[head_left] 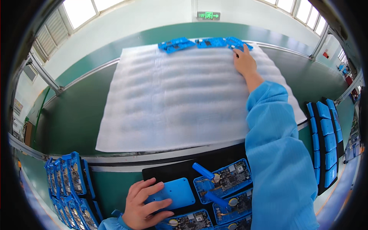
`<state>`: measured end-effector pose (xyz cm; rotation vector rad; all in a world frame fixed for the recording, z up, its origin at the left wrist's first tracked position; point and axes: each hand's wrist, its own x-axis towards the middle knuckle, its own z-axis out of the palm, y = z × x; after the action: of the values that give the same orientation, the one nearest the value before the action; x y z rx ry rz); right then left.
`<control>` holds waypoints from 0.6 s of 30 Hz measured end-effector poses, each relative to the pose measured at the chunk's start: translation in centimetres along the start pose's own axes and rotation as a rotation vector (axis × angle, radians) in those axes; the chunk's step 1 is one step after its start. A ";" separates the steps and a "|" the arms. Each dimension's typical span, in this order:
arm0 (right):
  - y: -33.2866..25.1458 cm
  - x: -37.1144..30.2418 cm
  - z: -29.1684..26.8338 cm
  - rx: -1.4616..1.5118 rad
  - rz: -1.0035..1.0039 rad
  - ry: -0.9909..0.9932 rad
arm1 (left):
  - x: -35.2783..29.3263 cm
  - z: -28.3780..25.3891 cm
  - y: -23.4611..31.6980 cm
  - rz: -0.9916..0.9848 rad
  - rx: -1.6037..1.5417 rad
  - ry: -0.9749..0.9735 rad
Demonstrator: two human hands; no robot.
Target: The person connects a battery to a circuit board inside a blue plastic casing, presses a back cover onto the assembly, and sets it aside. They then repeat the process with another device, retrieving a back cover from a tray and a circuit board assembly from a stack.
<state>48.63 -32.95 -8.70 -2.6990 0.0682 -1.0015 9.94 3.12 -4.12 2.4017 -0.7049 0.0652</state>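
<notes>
Blue cover, place and axis: the blue plastic cover (179, 193) lies flat, outer face up, on the left part of the black tray (176, 165); its long axis runs left to right, the right end a little farther.
Left hand on cover: the left hand (143, 202) is palm down with its fingers spread apart, some resting on the cover's left part; most of its surface extends right of them.
Near tray, contents: right of the cover sit open blue housings with circuit boards, the farthest housing (230, 179) slanting from near left to far right; a blue cylindrical cell (203, 171) leans out over its far-left corner.
Left stack: similar open housings (73, 178) stand packed in rows.
Right tray: a black rack (321, 153) holds blue pieces (327, 127) in rows running near to far.
Foam sheet: a white sheet (184, 111) covers the middle of the green counter (73, 115).
Far boards: three blue board assemblies (211, 42) line its far edge, long axes roughly left to right.
Right hand at far right board: the right hand (246, 65) reaches the rightmost one, index finger and thumb apart at its near side; whether they grip it, I cannot tell.
</notes>
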 end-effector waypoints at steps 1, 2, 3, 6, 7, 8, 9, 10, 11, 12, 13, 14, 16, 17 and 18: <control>-0.3 0.3 -0.3 0.002 0.002 -0.022 | -0.3 -0.1 0.0 -0.021 0.008 -0.009; -0.7 1.0 -1.0 -0.024 0.041 -0.168 | -0.4 -0.1 0.0 -0.035 0.003 -0.018; -0.8 1.5 -1.5 -0.051 0.079 -0.298 | -0.3 -0.1 0.0 -0.030 0.001 -0.012; 1.2 1.6 -0.7 -0.079 0.035 -0.154 | -0.3 0.2 0.2 -0.006 0.001 0.005; 1.3 1.6 -0.8 -0.074 0.031 -0.136 | -0.2 0.4 0.1 0.010 -0.002 0.010; 1.6 1.2 -1.1 -0.132 -0.016 -0.157 | -0.2 0.5 0.0 0.022 0.009 0.024; 1.6 0.8 -1.7 -0.192 -0.063 -0.180 | -0.3 0.7 0.0 0.029 0.012 0.031; 1.6 0.3 -2.5 -0.194 -0.065 -0.164 | -0.4 0.7 0.1 0.036 0.010 0.036; 1.6 -0.1 -3.4 -0.078 -0.116 -0.210 | -0.3 0.7 0.2 0.031 -0.003 0.054; 1.5 -0.8 -4.7 0.035 -0.168 -0.257 | -0.4 0.6 0.3 0.043 -0.002 0.064; 1.1 -1.5 -5.9 0.051 -0.177 -0.322 | -0.5 0.5 0.4 0.033 0.004 0.070; 0.7 -2.3 -7.2 0.066 -0.185 -0.387 | -0.5 0.5 0.4 0.023 0.008 0.076; 0.0 -3.9 -10.1 0.094 -0.162 -0.438 | -0.5 0.6 0.4 0.033 0.010 0.093; -0.4 -4.5 -11.1 0.132 -0.135 -0.501 | -0.5 0.6 0.4 0.031 0.013 0.101; -0.6 -4.8 -11.9 0.125 -0.135 -0.489 | -0.4 0.6 0.4 0.044 0.013 0.107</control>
<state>37.27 -34.43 -2.96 -2.7752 -0.2625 -0.3383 9.31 2.73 -4.51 2.3754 -0.7089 0.2154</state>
